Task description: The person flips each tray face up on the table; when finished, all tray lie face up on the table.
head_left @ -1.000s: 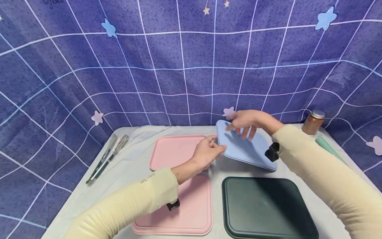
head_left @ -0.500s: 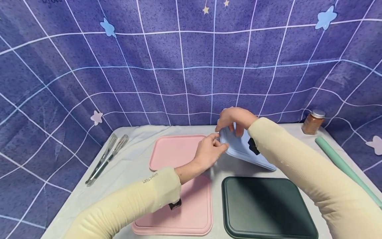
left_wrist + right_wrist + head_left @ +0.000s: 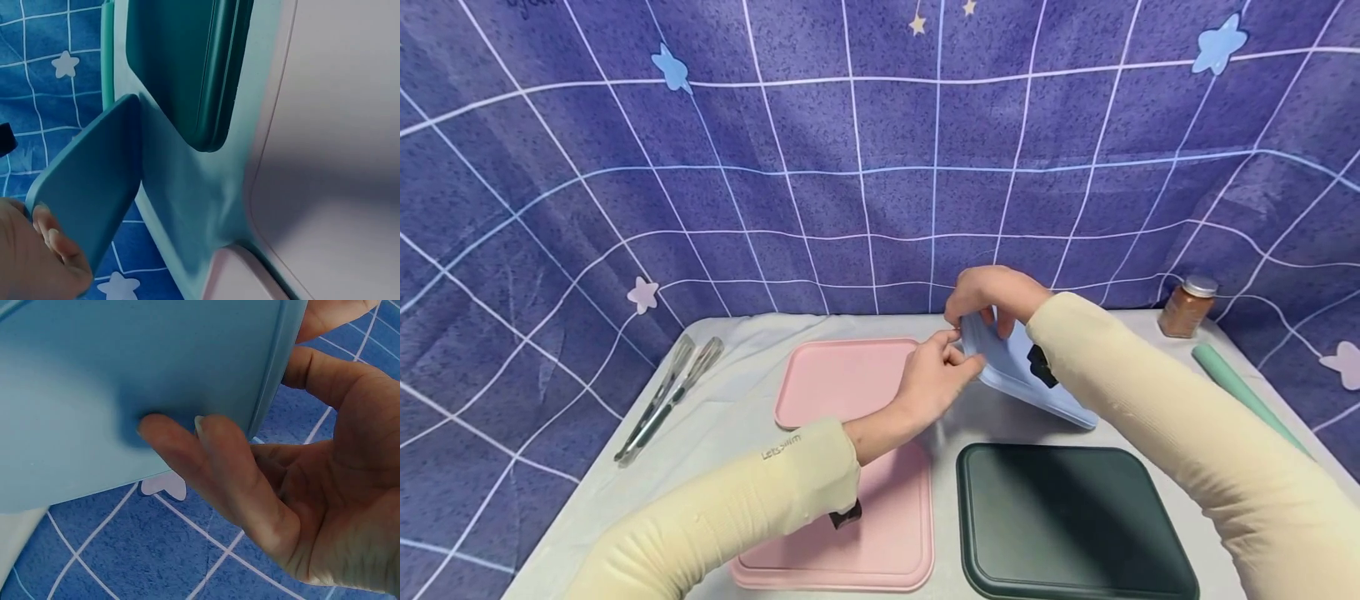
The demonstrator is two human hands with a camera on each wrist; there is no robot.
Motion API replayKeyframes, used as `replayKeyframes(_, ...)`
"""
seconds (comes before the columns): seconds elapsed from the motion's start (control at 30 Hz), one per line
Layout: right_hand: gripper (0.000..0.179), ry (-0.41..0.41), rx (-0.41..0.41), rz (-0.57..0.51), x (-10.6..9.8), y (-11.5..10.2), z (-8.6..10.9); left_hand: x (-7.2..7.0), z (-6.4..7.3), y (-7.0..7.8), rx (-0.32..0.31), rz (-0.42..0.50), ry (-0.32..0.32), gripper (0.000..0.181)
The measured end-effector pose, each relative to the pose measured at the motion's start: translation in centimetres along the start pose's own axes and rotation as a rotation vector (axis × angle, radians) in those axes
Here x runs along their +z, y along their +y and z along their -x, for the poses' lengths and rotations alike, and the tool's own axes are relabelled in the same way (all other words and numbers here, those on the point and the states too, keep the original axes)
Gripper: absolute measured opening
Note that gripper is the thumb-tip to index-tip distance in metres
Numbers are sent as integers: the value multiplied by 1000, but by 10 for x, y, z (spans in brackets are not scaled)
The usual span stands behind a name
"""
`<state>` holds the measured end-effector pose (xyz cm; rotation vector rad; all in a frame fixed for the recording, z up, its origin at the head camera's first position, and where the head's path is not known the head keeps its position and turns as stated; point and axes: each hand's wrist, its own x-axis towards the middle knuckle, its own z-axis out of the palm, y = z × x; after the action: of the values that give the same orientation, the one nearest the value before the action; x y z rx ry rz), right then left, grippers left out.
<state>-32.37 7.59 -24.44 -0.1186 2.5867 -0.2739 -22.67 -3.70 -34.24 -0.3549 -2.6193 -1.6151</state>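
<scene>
A light blue tray (image 3: 1003, 354) is tilted up at its left side, its right end low near the cloth. My left hand (image 3: 928, 379) pinches the raised left edge; in the left wrist view its fingers (image 3: 56, 244) curl over the tray's underside. Bent down over the far left corner, my right hand (image 3: 1000, 292) grips the same edge. In the right wrist view two fingers (image 3: 231, 462) reach across the tray's face (image 3: 75, 394), while the thumb sits behind the rim. Part of the tray is hidden under the right hand and sleeve.
Two pink trays, one at the back (image 3: 842, 379) and one in front (image 3: 887, 550), lie left of a dark green tray (image 3: 1067, 517). Metal tongs (image 3: 670, 400) lie at the left. A spice jar (image 3: 1187, 308) and a green rod (image 3: 1240, 387) are at the right.
My right hand has come left from over the tray's face, with spread fingers, to its far left corner and now grips there. The raised edge and left hand have shifted slightly right.
</scene>
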Motion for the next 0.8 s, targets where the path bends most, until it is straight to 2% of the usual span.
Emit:
replayKeyframes(0.1, 48, 22, -15, 0, -4, 3, 4, -2, 0, 1, 0, 71, -76, 64)
replayKeyframes(0.2, 50, 38, -34, -2, -9, 10, 10, -7, -2, 1, 5, 135, -212, 75)
replayKeyframes(0.3, 54, 41, -65, -19, -17, 20, 18, -16, -4, -1, 5, 129, -334, 79)
replayKeyframes(0.37, 51, 37, -89, -33, -23, 26, 24, -21, -6, -5, 3, 88, -375, 78)
replayKeyframes(0.53, 34, 44, -153, -71, -37, 45, 35, -31, -12, -19, 6, -22, -382, 72)
replayKeyframes(0.6, 35, 45, -167, -99, -41, 53, 39, -33, -15, -27, 3, -52, -376, 69)
replayKeyframes(0.8, 71, 57, -202, -142, -56, 85, 52, -37, -18, -48, -38, -112, -379, 64)
